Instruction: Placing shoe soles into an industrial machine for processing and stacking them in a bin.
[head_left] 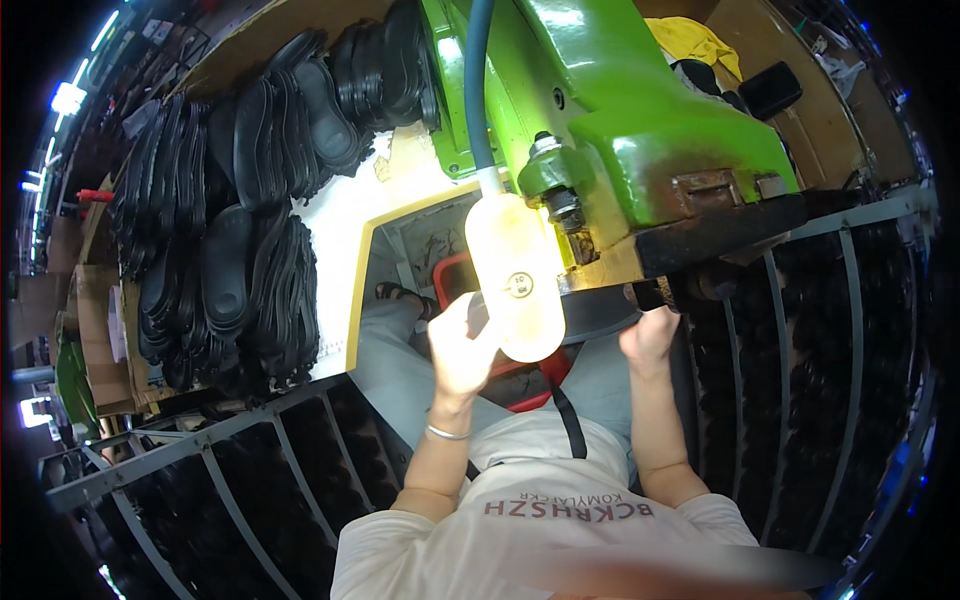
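A black shoe sole [603, 312] is held level between my two hands, beneath the head of a green machine [650, 130]. My left hand [462, 345] is closed on its left end, thumb up. At the other end my right hand [651, 335] has its fingers curled around the sole, close to a dark round fitting [650, 294] of the machine. A lit oval lamp [515, 275] on a blue flexible neck [478, 90] hangs in front of the sole and covers its left part. My right fingertips are partly hidden.
Stacks of black soles [270, 130] lie on the white, yellow-edged table [350, 290] at the left. Metal racks [210, 470] with dark contents flank my seat on both sides. A cardboard box [815, 125] with a yellow cloth [690, 45] stands behind the machine.
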